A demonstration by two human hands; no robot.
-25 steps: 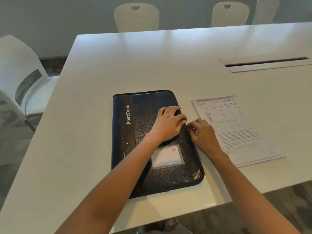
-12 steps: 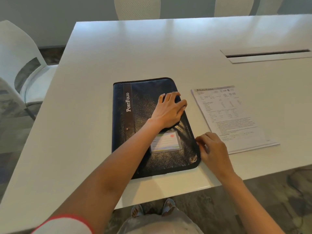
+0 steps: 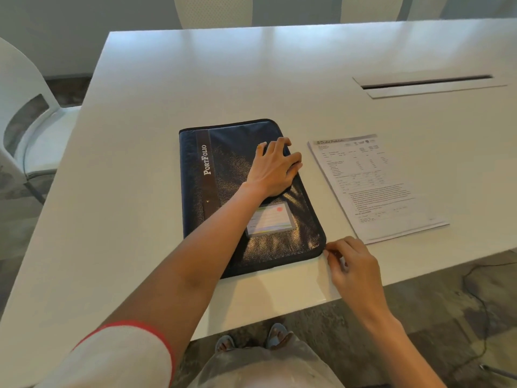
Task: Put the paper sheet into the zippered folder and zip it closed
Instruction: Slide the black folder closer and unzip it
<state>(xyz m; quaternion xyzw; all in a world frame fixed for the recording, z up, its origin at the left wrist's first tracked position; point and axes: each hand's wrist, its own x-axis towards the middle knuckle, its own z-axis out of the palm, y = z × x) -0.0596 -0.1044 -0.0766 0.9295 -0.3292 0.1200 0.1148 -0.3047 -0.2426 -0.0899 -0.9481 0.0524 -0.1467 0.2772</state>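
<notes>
This looks like an office meeting room. A large white table [image 3: 173, 88] fills most of the view, long and plain like a conference table. Set into its top, toward the far right, is a narrow cable slot [image 3: 425, 82] with a flip lid, the sort fitted for power and data leads. Matching white moulded chairs [image 3: 214, 9] stand along the far edge of the table, and another chair [image 3: 26, 113] of the same make stands at its left side. Beyond the table rises a plain grey wall [image 3: 84, 29], and under its near edge lies mottled grey flooring [image 3: 433, 309], with a thin cable trailing across it.
</notes>
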